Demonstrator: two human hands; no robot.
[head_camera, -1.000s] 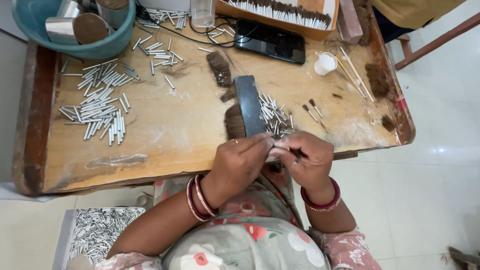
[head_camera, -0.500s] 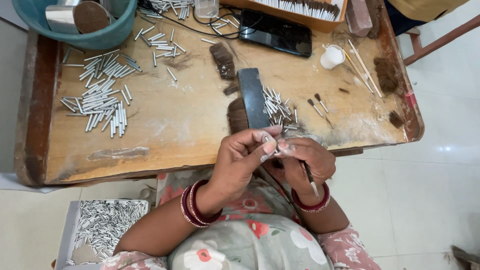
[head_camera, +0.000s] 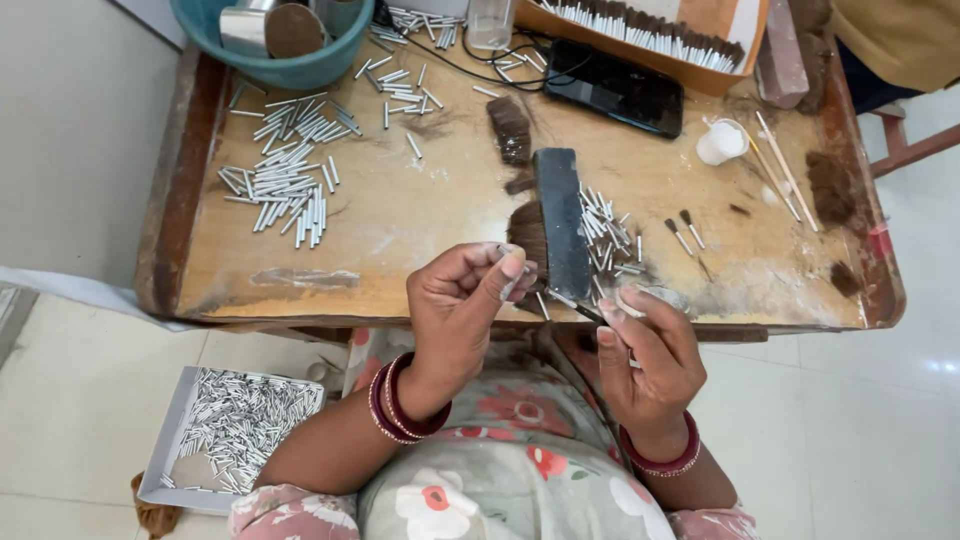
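At the near edge of the wooden table (head_camera: 400, 215), I see my left hand (head_camera: 462, 300) held up with its fingers curled in and the thumb pressed to the fingertips. It pinches something tiny there, but it is too small for me to tell what. My right hand (head_camera: 645, 355) is just beside it, a little lower, with fingers half bent. It grips a thin dark stick (head_camera: 585, 312) that points up and left toward the other hand. Right behind both hands lies a dark flat block (head_camera: 560, 220) with a tuft of brown hair (head_camera: 527, 232) touching its left side. Small silver tubes (head_camera: 610, 235) lie scattered just right of the block. A bigger pile of silver tubes (head_camera: 285, 185) sits well apart on the left. A black phone (head_camera: 620, 90) lies at the far side, and a teal bowl (head_camera: 290, 60) stands in the far left corner. Down on the floor, by my left arm, is a grey tray (head_camera: 175, 440) of more tubes.
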